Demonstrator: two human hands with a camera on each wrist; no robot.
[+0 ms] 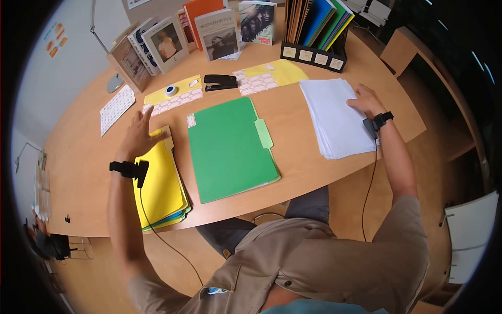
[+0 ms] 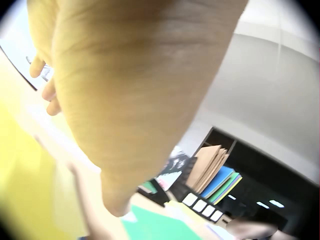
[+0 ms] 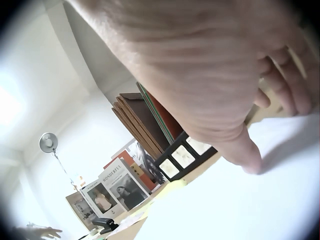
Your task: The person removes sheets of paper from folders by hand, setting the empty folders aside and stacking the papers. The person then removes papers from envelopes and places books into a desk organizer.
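My left hand [image 1: 138,137], thumb held away from the fingers, is over the top end of a stack of yellow folders [image 1: 157,183]; blue and green edges show at the stack's bottom. Nothing is in its grasp. My right hand [image 1: 367,100] is at the right edge of a stack of white paper [image 1: 329,118]. In the right wrist view its thumb [image 3: 245,155] comes down right at the paper's surface, fingers loosely bent. Between the two stacks lies a green folder [image 1: 230,152] with a light green tab and a small white label at its upper left corner.
Beyond the folders are a black stapler [image 1: 220,82], label sheets [image 1: 256,82] on yellow backing, a small white round object [image 1: 170,90] and a printed sheet [image 1: 117,110]. Upright books [image 1: 217,36] and a black file holder [image 1: 314,56] with folders line the back. Cables run from both wrists.
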